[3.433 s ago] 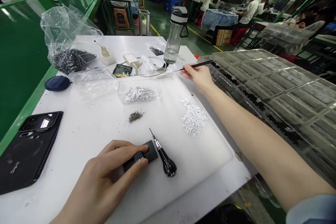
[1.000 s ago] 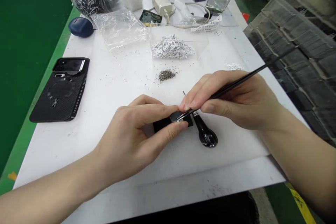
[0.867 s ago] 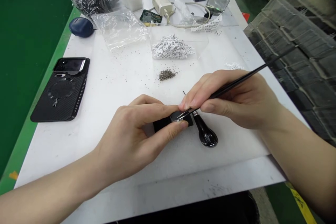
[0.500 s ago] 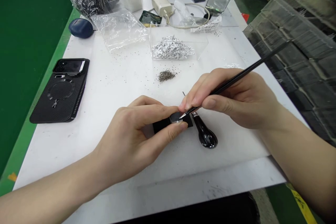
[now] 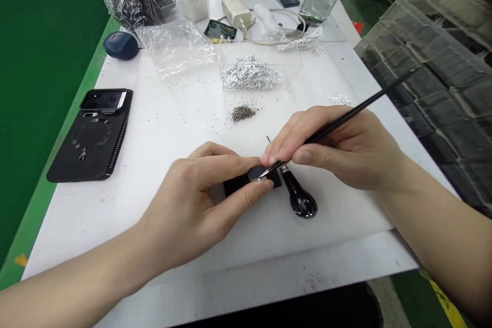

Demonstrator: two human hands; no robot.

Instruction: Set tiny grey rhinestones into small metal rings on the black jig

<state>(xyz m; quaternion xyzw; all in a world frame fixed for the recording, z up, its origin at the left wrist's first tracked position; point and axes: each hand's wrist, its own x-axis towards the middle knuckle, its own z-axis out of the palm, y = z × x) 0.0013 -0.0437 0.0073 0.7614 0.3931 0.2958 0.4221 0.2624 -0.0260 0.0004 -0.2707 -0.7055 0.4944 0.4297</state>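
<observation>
My left hand (image 5: 200,192) is closed, its thumb and forefinger on either side of a small dark block with a pale edge (image 5: 255,173). Under that block lies a flat black strip (image 5: 235,184). In my right hand (image 5: 338,146) is a slim black-handled tool with a silvery tip (image 5: 346,118), gripped like a pen; whether it is a fine brush I cannot tell. Its tip meets the block's pale edge, and the right fingertips rest close to the left forefinger. Just right of the block lies an awl-like tool with a glossy black bulb handle (image 5: 302,200).
Beyond my hands lie a pile of tiny metallic bits (image 5: 243,113) and a clear tray (image 5: 292,74) of small white pieces. A phone (image 5: 92,136) lies left. Farther back are a charger (image 5: 236,12), a plastic bag (image 5: 177,48) and a liquid-filled container (image 5: 321,2). Clear boxes (image 5: 426,82) stand right.
The tool's tip has shifted slightly left and down along the block's edge, and its rear end has dipped a little. The left hand keeps its hold; the whole view has moved slightly.
</observation>
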